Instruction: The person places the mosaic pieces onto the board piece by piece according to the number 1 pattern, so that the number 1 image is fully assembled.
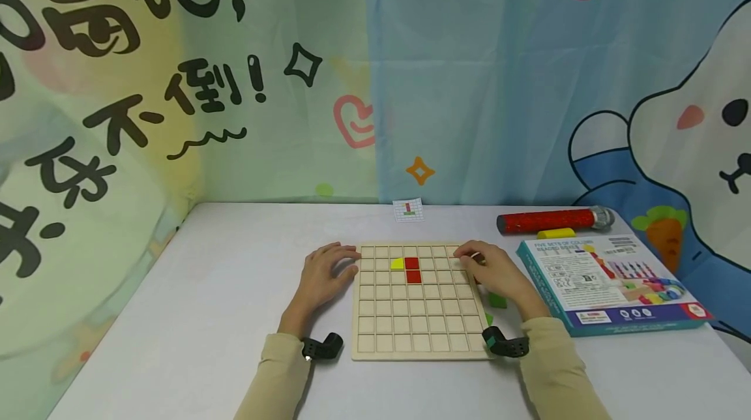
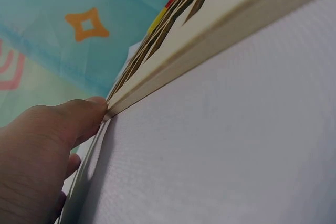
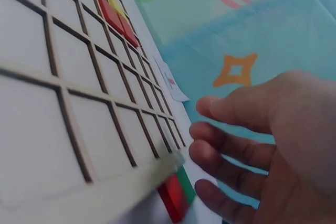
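A wooden grid board (image 1: 419, 325) lies flat on the white table (image 1: 223, 289). Two red tiles (image 1: 413, 269) and a yellow tile (image 1: 397, 263) sit in cells near its far edge, red (image 3: 118, 19) and yellow (image 3: 113, 1) in the right wrist view too. My left hand (image 1: 345, 262) rests flat beside the board's left side, its thumb (image 2: 92, 109) touching the board's edge (image 2: 210, 40). My right hand (image 1: 467, 255) lies at the far right corner, fingers (image 3: 231, 148) loosely curled and holding nothing. A red and green piece (image 3: 176, 195) lies by the board under that hand.
Green pieces (image 1: 497, 300) lie just right of the board. A teal toy box (image 1: 610, 283) sits further right, with a red tube (image 1: 551, 220) and a yellow block (image 1: 555, 233) behind it. A small pattern card (image 1: 408, 210) leans against the curtain behind the board.
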`<state>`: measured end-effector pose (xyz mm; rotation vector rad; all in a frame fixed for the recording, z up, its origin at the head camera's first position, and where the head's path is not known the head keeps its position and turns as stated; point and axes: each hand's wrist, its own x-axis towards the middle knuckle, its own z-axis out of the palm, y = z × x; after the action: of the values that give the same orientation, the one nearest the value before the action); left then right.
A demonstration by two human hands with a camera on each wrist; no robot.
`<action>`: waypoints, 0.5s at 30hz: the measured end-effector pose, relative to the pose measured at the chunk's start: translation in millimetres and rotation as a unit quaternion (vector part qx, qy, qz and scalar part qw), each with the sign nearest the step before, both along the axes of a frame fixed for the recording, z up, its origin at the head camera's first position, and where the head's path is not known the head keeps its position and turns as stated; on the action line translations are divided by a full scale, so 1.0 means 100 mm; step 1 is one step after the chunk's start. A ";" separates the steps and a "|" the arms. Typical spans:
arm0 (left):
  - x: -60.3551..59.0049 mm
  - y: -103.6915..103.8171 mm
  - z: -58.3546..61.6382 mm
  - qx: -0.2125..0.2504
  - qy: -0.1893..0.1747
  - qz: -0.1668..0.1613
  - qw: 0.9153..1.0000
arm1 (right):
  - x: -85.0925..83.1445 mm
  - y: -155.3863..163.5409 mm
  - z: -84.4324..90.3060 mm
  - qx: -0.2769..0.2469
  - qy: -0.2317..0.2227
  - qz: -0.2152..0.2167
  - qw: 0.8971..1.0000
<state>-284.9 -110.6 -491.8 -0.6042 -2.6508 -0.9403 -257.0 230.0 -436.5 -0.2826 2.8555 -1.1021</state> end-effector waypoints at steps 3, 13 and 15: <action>0.00 0.00 0.00 0.002 0.001 -0.001 1.000 | 0.00 0.05 0.02 0.018 -0.006 -0.018 1.000; 0.00 0.01 0.00 -0.001 0.004 0.001 1.000 | 0.04 0.15 0.04 0.070 -0.061 -0.045 0.995; 0.00 0.01 0.01 0.000 0.005 0.000 1.000 | 0.05 0.16 0.05 0.080 -0.083 -0.058 0.992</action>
<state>-284.6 -109.8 -491.1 -0.6067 -2.6428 -0.9345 -251.9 245.6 -431.6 -0.0148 2.8187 -0.8614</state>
